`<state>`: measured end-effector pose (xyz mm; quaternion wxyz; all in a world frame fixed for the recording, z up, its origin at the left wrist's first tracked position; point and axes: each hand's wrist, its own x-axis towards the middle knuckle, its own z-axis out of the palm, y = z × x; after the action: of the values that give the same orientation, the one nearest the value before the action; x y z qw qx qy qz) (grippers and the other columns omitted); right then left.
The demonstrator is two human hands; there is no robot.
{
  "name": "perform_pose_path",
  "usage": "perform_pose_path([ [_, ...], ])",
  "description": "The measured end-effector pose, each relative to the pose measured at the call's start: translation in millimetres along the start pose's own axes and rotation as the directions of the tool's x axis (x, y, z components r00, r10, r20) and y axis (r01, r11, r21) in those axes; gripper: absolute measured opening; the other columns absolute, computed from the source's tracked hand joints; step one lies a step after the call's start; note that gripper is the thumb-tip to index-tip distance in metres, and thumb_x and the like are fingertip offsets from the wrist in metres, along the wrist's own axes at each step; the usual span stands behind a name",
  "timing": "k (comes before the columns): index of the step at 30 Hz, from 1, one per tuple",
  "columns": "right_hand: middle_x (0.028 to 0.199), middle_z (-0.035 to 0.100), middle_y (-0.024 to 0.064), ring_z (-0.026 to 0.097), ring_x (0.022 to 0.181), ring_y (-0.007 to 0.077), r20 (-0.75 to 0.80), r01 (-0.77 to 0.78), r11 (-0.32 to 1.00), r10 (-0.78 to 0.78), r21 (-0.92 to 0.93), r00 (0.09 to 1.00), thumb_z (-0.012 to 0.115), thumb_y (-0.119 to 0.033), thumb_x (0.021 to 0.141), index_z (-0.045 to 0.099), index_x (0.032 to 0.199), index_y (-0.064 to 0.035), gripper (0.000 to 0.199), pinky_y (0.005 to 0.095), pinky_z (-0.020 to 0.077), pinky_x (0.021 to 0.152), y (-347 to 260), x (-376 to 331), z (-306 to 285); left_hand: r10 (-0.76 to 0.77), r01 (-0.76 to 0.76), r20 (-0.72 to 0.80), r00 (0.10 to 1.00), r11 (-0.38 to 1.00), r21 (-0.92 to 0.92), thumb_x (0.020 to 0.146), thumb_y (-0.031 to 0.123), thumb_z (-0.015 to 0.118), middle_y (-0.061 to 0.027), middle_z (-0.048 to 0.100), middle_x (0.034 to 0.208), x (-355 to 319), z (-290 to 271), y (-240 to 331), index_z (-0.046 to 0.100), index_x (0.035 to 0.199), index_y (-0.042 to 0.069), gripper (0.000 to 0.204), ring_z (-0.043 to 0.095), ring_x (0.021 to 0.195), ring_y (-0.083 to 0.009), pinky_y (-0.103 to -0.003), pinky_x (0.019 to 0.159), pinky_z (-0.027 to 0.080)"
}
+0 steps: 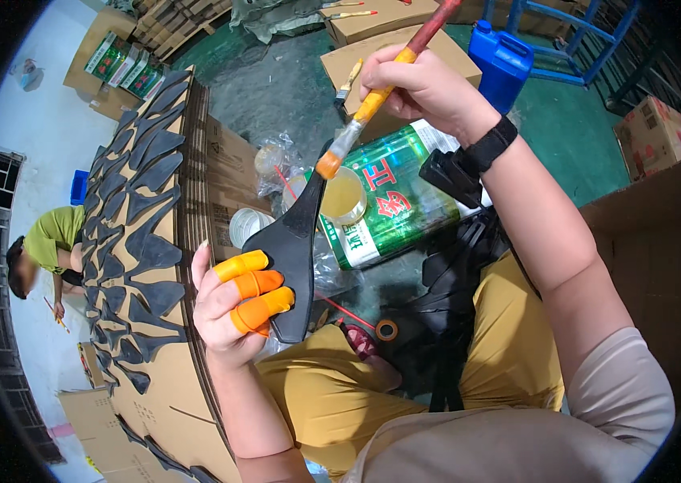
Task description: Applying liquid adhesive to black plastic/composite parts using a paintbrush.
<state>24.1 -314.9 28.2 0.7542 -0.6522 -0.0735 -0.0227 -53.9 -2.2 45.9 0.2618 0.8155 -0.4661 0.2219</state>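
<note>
My left hand grips a flat black piece, wide below and tapering to a narrow upper end. Orange finger cots cover several of its fingers, which lie over the piece's face; the thumb's place is partly hidden. In my right hand is a paintbrush with a worn yellow and red handle. Its orange-brown bristles are at the narrow end of the black piece and seem to touch it. Just beyond stands a clear cup of yellowish liquid, on a green tin lying flat.
Similar black pieces cover the cardboard stack to my left. Black pieces also pile by my lap. Ahead are a brush on a cardboard box and a blue jerrycan. Another person crouches at far left.
</note>
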Motion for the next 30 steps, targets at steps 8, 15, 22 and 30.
perform_pose_path([
  [8, 0.061, 0.056, -0.0009, 0.042, 0.044, 0.002, 0.153, -0.017, 0.999, 0.011, 0.043, 0.988, 0.059, -0.02, 0.078, 0.063, 0.072, -0.0043, 0.017, 0.0168, 0.0287, 0.04, 3, -6, 25, 0.026, -0.026, 0.026, 0.999, 1.0, -0.015, 0.059, 0.012, 0.067, -0.0005, 0.066, 0.083, 1, 4, 2, 0.07, 0.075, 0.017, 0.017, 0.063, 0.087, -0.0213, -0.046, 0.104, 0.03],
  [15, 0.071, 0.062, 0.0028, 0.042, 0.045, 0.0029, 0.135, -0.021, 0.993, 0.005, 0.12, 0.991, 0.058, -0.017, 0.079, 0.062, 0.073, -0.0028, 0.016, 0.0174, 0.0307, 0.041, -13, -12, 19, 0.019, -0.018, 0.032, 0.999, 0.999, -0.03, 0.059, 0.011, 0.068, -0.0003, 0.066, 0.082, 2, 6, 3, 0.07, 0.074, 0.017, 0.016, 0.063, 0.087, -0.0207, -0.046, 0.104, 0.03],
  [22, 0.058, 0.055, 0.0, 0.04, 0.043, 0.0036, 0.092, 0.037, 0.999, -0.034, -0.032, 0.995, 0.059, -0.018, 0.075, 0.063, 0.069, -0.0039, 0.016, 0.0182, 0.0289, 0.039, -4, -7, 3, -0.025, 0.022, -0.051, 0.998, 0.998, -0.054, 0.059, 0.009, 0.066, -0.0007, 0.066, 0.082, 0, 4, 0, 0.07, 0.073, 0.016, 0.017, 0.063, 0.086, -0.021, -0.046, 0.104, 0.031],
  [30, 0.066, 0.059, 0.002, 0.044, 0.047, 0.0037, 0.269, -0.005, 0.993, -0.027, 0.116, 0.963, 0.059, -0.018, 0.079, 0.063, 0.074, -0.0019, 0.018, 0.0177, 0.0315, 0.042, -20, -24, 34, -0.03, 0.028, -0.075, 0.997, 0.999, -0.028, 0.059, 0.009, 0.068, -0.0007, 0.066, 0.08, -3, 4, -1, 0.069, 0.072, 0.016, 0.015, 0.063, 0.086, -0.0209, -0.048, 0.104, 0.032],
])
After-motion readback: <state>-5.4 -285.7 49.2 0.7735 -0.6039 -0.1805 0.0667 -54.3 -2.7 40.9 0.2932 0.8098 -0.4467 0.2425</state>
